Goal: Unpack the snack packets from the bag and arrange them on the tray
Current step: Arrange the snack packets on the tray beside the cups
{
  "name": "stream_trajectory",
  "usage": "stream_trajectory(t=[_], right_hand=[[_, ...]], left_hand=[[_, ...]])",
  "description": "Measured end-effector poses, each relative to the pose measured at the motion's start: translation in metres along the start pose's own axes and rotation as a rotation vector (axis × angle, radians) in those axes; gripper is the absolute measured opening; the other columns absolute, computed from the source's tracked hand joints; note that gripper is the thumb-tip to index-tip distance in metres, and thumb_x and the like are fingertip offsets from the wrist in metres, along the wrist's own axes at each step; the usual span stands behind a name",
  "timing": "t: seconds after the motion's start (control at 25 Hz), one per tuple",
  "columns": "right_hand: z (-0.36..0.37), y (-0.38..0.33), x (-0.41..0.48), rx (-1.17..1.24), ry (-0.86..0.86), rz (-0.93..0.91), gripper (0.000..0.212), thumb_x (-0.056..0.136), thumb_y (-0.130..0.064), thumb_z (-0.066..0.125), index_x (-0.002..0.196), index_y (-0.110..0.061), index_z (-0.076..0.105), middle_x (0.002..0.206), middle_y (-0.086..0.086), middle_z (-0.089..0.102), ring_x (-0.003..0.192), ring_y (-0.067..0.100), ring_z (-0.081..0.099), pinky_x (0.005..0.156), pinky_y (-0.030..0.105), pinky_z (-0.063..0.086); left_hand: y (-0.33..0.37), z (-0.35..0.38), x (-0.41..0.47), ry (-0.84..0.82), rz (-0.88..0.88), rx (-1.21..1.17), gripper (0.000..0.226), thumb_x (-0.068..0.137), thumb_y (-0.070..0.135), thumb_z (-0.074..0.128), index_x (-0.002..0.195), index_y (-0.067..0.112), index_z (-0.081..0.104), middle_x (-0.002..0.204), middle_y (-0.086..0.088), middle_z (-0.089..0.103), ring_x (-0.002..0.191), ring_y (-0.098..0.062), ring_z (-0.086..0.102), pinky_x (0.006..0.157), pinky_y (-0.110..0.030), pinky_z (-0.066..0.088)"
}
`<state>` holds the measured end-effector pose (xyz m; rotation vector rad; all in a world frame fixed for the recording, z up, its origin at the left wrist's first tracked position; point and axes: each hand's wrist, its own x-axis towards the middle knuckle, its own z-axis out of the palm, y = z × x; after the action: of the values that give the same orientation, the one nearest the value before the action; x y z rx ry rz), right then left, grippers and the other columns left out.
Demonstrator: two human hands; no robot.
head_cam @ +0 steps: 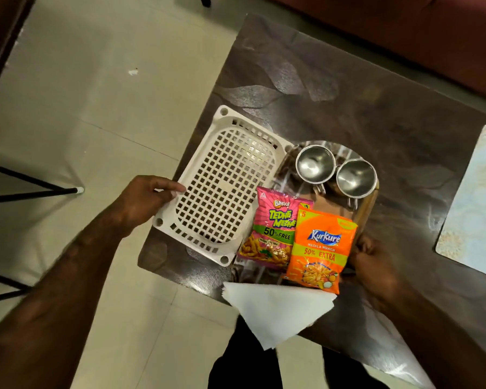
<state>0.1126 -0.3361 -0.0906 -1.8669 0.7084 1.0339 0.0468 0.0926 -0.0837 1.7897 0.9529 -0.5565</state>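
Observation:
A pink Bingo packet (272, 228) and an orange Kurkure packet (320, 248) lie side by side on a glossy serving tray (368, 209) with a wooden rim, the Kurkure overlapping the Bingo. My right hand (376, 265) curls around that tray's right edge, just beside the Kurkure packet. A white perforated plastic tray (201, 153) lies empty to the left, touching the serving tray. My left hand (143, 200) grips its left rim, thumb on top. No bag is in view.
Two steel cups (314, 164) (355, 178) stand at the serving tray's far end. A folded white napkin (275, 313) hangs over the dark table's (376, 108) near edge. A pale placemat (472, 203) lies right. Black stand legs (26, 189) rest on the floor left.

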Motion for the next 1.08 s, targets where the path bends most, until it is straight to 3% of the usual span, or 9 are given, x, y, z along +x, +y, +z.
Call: stream_trajectory(t=[0.16,0.32,0.4,0.48,0.52,0.68,0.8,0.92,1.08], right_hand=[[-0.006,0.019,0.006,-0.002,0.005,0.031,0.015,0.102,-0.002,0.053,0.109,-0.005,0.066,0.082,0.012,0.079,0.066,0.026,0.076,0.05,0.032,0.058],[-0.003,0.022,0.012,0.016,-0.006,0.047,0.017,0.102,-0.001,0.05,0.111,0.0,0.064,0.092,0.023,0.076,0.07,0.031,0.073,0.05,0.032,0.057],[-0.002,0.02,0.016,0.027,-0.006,0.047,0.017,0.104,-0.004,0.049,0.112,0.0,0.063,0.097,0.026,0.075,0.075,0.033,0.072,0.054,0.034,0.059],[-0.003,0.017,0.017,0.027,-0.002,0.028,0.016,0.105,-0.008,0.049,0.109,-0.003,0.064,0.096,0.024,0.075,0.079,0.035,0.072,0.061,0.038,0.06],[-0.004,0.015,0.017,0.027,-0.007,0.016,0.015,0.105,-0.009,0.05,0.106,-0.006,0.065,0.094,0.021,0.076,0.079,0.034,0.074,0.062,0.039,0.061],[-0.012,0.006,0.017,-0.024,-0.043,-0.032,0.019,0.1,-0.006,0.056,0.093,-0.014,0.071,0.08,0.008,0.08,0.07,0.026,0.078,0.055,0.034,0.062],[-0.021,-0.002,0.023,-0.193,0.039,-0.069,0.015,0.092,-0.007,0.064,0.09,-0.018,0.075,0.081,0.005,0.081,0.069,0.023,0.079,0.063,0.039,0.065],[-0.029,-0.007,0.028,-0.367,0.081,-0.084,0.011,0.087,-0.015,0.066,0.085,-0.021,0.075,0.068,-0.001,0.079,0.058,0.021,0.077,0.06,0.036,0.065],[-0.034,-0.008,0.032,-0.473,0.06,-0.075,0.016,0.086,-0.027,0.065,0.079,-0.016,0.074,0.062,0.002,0.077,0.055,0.022,0.076,0.07,0.047,0.066]], left_hand=[[-0.008,0.0,-0.001,0.061,0.002,0.034,0.029,0.098,0.005,0.056,0.099,0.02,0.08,0.117,-0.004,0.072,0.104,-0.026,0.067,0.078,-0.045,0.061],[-0.015,0.002,-0.004,0.148,0.001,0.078,0.029,0.097,0.004,0.055,0.098,0.019,0.08,0.122,-0.006,0.071,0.112,-0.031,0.064,0.093,-0.052,0.057],[-0.013,0.006,-0.006,0.163,0.005,0.103,0.027,0.097,0.006,0.056,0.097,0.02,0.079,0.123,-0.006,0.07,0.111,-0.031,0.064,0.084,-0.045,0.059],[-0.007,0.012,-0.009,0.201,0.018,0.208,0.023,0.096,0.008,0.058,0.098,0.02,0.077,0.122,-0.01,0.068,0.097,-0.031,0.067,0.061,-0.032,0.055],[-0.004,0.014,-0.012,0.243,0.032,0.287,0.021,0.095,0.009,0.058,0.098,0.021,0.075,0.121,-0.013,0.067,0.088,-0.031,0.068,0.057,-0.031,0.054],[0.021,0.04,-0.03,0.408,0.228,0.432,0.019,0.091,0.01,0.058,0.1,0.022,0.07,0.113,-0.008,0.062,0.083,-0.022,0.064,0.078,-0.035,0.053],[0.046,0.081,-0.047,0.253,0.298,0.275,0.018,0.093,0.009,0.059,0.101,0.022,0.068,0.099,0.003,0.067,0.076,-0.014,0.063,0.074,-0.028,0.051],[0.063,0.126,-0.057,0.027,0.217,0.169,0.011,0.093,0.021,0.063,0.103,0.025,0.065,0.084,0.009,0.065,0.065,-0.01,0.062,0.062,-0.029,0.052],[0.072,0.168,-0.063,-0.089,0.079,0.299,0.033,0.086,0.047,0.066,0.108,0.025,0.054,0.092,0.006,0.068,0.085,-0.017,0.067,0.073,-0.034,0.05]])
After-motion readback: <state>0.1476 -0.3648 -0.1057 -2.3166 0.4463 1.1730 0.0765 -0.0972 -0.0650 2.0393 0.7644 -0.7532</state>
